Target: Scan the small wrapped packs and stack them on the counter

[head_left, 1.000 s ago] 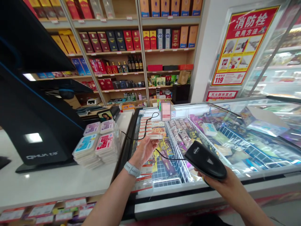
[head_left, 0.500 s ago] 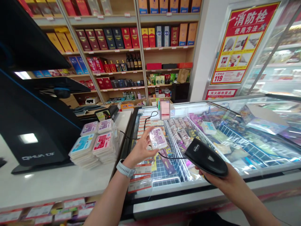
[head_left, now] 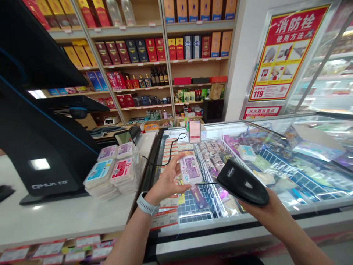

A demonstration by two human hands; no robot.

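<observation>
The purple-labelled pack [head_left: 191, 170] was over the freezer [head_left: 275, 217], label facing the camera, long axis up the view, its top leaning left. The left hand [head_left: 169, 181], partly open, held its left edge; the right hand [head_left: 266, 211] was closed around the scanner [head_left: 242, 183].

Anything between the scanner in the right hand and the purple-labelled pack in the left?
Nothing solid visible between the scanner and the purple-labelled pack. Only a thin black cable crosses the gap near the pack's lower edge, apparently not over its label.
</observation>
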